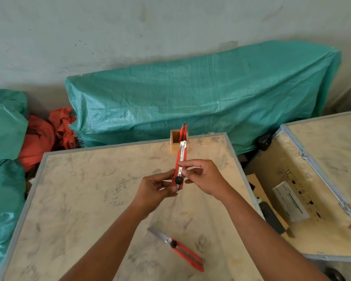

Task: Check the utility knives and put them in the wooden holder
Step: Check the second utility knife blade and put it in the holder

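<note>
Red plastic knife (pixel 180 169) w/ a steel track and black knob, held up over the table (pixel 89 199) in both hands, mid-table and just in front of the holder (pixel 175 144). Left hand (pixel 157 189) pinches the butt end from the left, thumb near the knob. Right hand (pixel 203 177) is closed on the body from the right, fingertips (pixel 183 163) on the track above the knob. Looks like the check step: slider/blade being tried.

Handling, as a guess: light, stiff, slim body; plastic sides prob. a bit slick, so pinch the flat sides, not the metal edge. Blade is the risk: thin, snaps and cuts. Keep fingers behind the tip end and retract before stowing.

Direction: long axis runs near-vertical in view, butt toward the person, tip end away, pointing at the holder. Can't tell whether any blade sticks out at the tip; it overlaps the holder.

Holder: small wooden box at the far table edge, one red knife (pixel 183 131) already standing in it, leaning a little.

2nd knife (pixel 182 250) lies flat on the table near the person, apart from both hands. Blade is out, pointing far-left; handle runs near-right, so axis is diagonal. Pick that one by the red handle, away from the blade.
</note>
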`<control>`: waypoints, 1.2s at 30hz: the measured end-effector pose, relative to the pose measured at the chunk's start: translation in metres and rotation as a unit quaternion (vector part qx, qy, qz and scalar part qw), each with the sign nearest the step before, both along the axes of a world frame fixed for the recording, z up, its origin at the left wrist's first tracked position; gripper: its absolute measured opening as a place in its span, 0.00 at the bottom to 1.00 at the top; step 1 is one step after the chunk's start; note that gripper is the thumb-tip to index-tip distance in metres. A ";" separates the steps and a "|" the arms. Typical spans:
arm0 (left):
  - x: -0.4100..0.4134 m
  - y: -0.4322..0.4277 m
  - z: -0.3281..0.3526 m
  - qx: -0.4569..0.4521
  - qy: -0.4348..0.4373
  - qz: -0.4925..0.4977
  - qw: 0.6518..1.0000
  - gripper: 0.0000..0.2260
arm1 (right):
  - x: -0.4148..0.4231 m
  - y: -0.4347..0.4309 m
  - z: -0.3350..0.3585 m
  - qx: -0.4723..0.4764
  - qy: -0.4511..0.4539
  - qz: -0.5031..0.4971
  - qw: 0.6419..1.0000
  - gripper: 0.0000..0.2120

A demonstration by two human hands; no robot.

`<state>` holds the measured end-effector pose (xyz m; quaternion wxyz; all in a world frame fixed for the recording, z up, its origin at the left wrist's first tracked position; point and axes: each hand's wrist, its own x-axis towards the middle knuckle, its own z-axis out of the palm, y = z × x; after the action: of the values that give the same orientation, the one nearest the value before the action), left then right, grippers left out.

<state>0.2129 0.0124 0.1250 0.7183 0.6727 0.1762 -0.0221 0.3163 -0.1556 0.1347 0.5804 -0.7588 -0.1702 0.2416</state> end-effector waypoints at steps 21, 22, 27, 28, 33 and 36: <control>0.228 0.055 -0.073 0.332 0.110 -0.064 0.935 0.39 | 0.191 0.073 -0.111 -0.089 -0.273 -0.141 0.947 0.12; 0.229 0.055 -0.077 0.325 0.124 -0.069 0.935 0.40 | 0.191 0.074 -0.116 -0.099 -0.283 -0.134 0.945 0.12; 0.230 0.060 -0.096 0.281 0.118 -0.063 0.950 0.23 | 0.187 0.076 -0.125 -0.134 -0.305 -0.128 0.934 0.13; 0.230 0.062 -0.099 0.279 0.112 -0.061 0.952 0.22 | 0.186 0.076 -0.125 -0.133 -0.308 -0.131 0.933 0.14; 0.225 0.057 -0.092 0.263 0.107 -0.046 0.958 0.21 | 0.181 0.074 -0.122 -0.115 -0.303 -0.149 0.934 0.14; 0.218 0.051 -0.084 0.256 0.112 -0.040 0.959 0.23 | 0.172 0.068 -0.118 -0.106 -0.296 -0.154 0.937 0.14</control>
<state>0.4311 0.0634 0.0413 0.4962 0.8337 0.2286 -0.0805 0.4883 -0.0872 0.0170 0.4501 -0.8700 -0.1887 -0.0698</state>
